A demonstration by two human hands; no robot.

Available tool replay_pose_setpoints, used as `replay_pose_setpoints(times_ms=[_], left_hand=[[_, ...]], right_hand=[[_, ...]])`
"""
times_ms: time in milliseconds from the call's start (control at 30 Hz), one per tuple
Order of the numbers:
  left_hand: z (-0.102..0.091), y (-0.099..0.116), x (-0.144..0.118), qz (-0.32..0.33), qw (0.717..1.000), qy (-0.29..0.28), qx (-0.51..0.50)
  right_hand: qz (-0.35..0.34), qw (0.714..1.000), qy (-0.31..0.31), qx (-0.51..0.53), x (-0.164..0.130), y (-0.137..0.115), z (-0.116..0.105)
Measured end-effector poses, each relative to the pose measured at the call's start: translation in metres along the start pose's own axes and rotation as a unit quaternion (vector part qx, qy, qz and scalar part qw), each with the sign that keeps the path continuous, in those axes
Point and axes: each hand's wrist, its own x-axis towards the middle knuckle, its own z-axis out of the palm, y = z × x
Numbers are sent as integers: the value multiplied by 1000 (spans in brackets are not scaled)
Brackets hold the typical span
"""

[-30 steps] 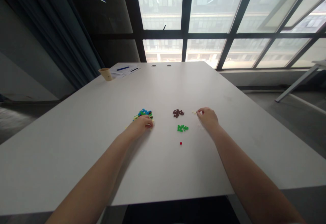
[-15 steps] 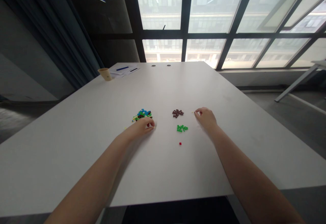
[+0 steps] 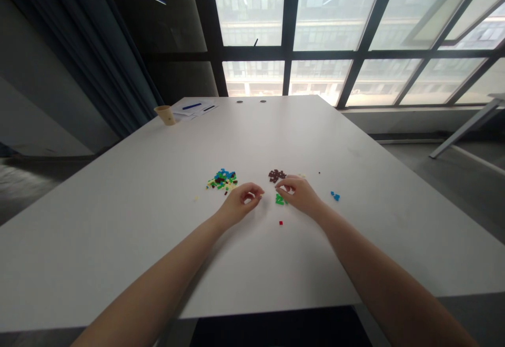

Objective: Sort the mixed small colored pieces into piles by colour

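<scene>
Here, the white worktop (image 3: 252,141) carries papers (image 3: 189,109) at its far left corner. Between its left and right edges, the left hand (image 3: 239,203) and right hand (image 3: 303,195) face each other, apart, fingers curled toward thumbs; whether either grips a piece I cannot tell. The cup (image 3: 167,117) stands by the left edge. The mixed pile (image 3: 222,179) lies left of the left hand, toward the far edge. The brown pile (image 3: 275,174) sits beside the right fingertips, the green pile (image 3: 280,200) partly behind that hand. Blue pieces (image 3: 336,197) lie toward the right edge, the red piece (image 3: 281,223) closest to the near edge.
</scene>
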Motion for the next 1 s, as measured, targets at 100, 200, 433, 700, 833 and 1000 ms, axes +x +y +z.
replay_pose_setpoints(times_ms=[100,200,433,700,833,1000], left_hand=[[2,-1,1,1,1000,9,-19],[2,-4,1,3,999,17,-43],[4,-9,0,-27,991,-14,-127],[6,-9,1,-47,985,-27,-161],[6,-10,1,-47,985,-29,-163],[7,-10,2,-30,989,-30,-145]], right_hand=[[-37,998,-19,46,-2,-8,8],[-44,997,-13,64,-3,-12,13],[-64,996,-5,67,-4,-13,15],[-81,993,-9,83,-4,-12,16],[-81,993,-6,87,-4,-12,17],[-82,993,-5,86,-2,-13,18]])
